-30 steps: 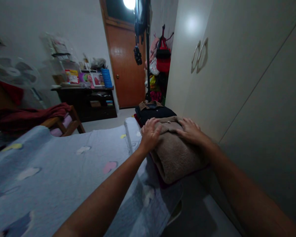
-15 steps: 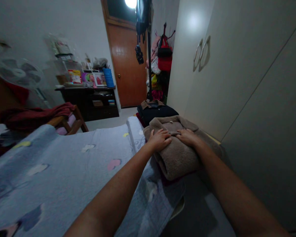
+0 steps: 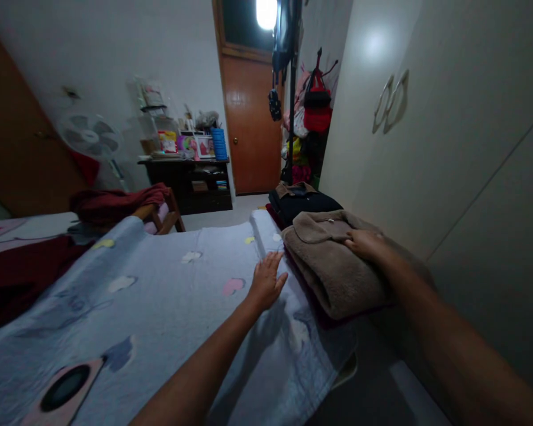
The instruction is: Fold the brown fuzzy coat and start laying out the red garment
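Observation:
A folded brown fleece jacket (image 3: 337, 266) lies collar side up on a dark red garment (image 3: 313, 299) at the bed's right edge. My right hand (image 3: 366, 244) is at the jacket's front just below the collar, its fingers bent and closed on the fabric there; the fingertips are partly hidden. Just left of the jacket, my left hand (image 3: 269, 281) hovers over the light blue bedspread (image 3: 169, 319) with fingers stretched out and nothing in them. Behind the brown jacket sits a folded dark jacket (image 3: 311, 204) with a brown collar.
A tall pale wardrobe (image 3: 426, 148) rises close on the right. On the bed at lower left is a pink item with a dark oval (image 3: 64, 387). Dark red cloth (image 3: 31, 278) lies farther left. Beyond are a fan (image 3: 91, 139), a dark shelf unit (image 3: 186, 189) and a wooden door (image 3: 255, 130).
My left hand has come off the brown jacket and moved left over the bedspread. My right hand stays at the jacket, its fingers now more bent. The view has turned left.

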Motion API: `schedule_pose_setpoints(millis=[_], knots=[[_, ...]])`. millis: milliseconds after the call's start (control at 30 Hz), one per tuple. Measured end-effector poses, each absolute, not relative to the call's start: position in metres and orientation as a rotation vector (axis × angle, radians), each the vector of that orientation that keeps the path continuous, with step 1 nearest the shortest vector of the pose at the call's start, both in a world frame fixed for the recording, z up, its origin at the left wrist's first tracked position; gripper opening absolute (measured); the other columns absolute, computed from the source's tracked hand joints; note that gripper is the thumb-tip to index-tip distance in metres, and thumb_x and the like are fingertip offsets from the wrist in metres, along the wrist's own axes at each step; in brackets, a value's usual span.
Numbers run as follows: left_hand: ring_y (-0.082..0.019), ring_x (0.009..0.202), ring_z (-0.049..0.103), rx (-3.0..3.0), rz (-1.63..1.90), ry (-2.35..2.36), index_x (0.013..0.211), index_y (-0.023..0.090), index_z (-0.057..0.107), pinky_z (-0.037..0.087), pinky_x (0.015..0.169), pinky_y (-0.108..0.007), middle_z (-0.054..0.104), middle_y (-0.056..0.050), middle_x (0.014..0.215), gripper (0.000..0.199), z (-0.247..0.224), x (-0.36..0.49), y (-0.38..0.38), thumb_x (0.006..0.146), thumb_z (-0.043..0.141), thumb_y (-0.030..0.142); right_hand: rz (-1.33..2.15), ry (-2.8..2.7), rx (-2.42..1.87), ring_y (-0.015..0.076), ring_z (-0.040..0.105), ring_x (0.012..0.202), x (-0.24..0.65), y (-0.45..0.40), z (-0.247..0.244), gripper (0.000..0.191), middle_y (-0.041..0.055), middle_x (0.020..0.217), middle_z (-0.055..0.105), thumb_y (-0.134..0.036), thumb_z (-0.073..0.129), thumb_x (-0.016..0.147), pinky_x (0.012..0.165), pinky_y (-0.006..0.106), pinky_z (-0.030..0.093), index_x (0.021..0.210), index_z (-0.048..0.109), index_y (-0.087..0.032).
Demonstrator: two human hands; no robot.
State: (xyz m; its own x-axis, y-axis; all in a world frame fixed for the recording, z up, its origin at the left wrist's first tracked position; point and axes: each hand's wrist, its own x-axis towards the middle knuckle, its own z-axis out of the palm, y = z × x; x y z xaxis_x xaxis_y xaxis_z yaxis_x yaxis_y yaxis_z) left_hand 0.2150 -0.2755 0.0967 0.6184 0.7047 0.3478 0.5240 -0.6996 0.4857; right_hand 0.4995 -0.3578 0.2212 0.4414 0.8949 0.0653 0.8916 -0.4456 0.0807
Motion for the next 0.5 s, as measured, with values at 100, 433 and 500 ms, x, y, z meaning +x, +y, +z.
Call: schedule_pose_setpoints(millis=[100,433,500], knots=[[-0.028,0.145,0.025,2.541,0.542,1.21,0.145,0.02,0.037,0.02,0.116,-0.051,0.038,-0.012,0.152,0.056,0.071,0.158,-0.273,0.091,0.049,0.031,0.388,1.786,2.644,0.0335,0.047,0.123,0.463,-0.363,0.242,0.044,0.0166,0.134,0.056,-0.032,0.05,0.089,0.099,0.048,0.035,0.129,0.056,-0.016],[-0.03,0.143,0.029,2.511,0.191,1.719,0.139,0.019,0.048,0.021,0.115,-0.054,0.042,-0.012,0.15,0.051,0.04,0.0,-0.277,0.089,0.047,0.028,0.078,2.61,2.242,0.0284,0.045,0.127,0.25,-0.325,0.157,0.041,0.0148,0.134,0.055,-0.028,0.058,0.084,0.106,0.04,0.033,0.124,0.059,-0.016],[-0.03,0.143,0.028,2.477,0.142,1.763,0.14,0.018,0.048,0.021,0.115,-0.054,0.041,-0.012,0.151,0.052,0.037,-0.016,-0.281,0.089,0.047,0.03,-0.124,2.614,2.217,0.0274,0.048,0.125,0.218,-0.308,0.12,0.042,0.0162,0.132,0.056,-0.025,0.06,0.082,0.104,0.038,0.035,0.123,0.06,-0.014]])
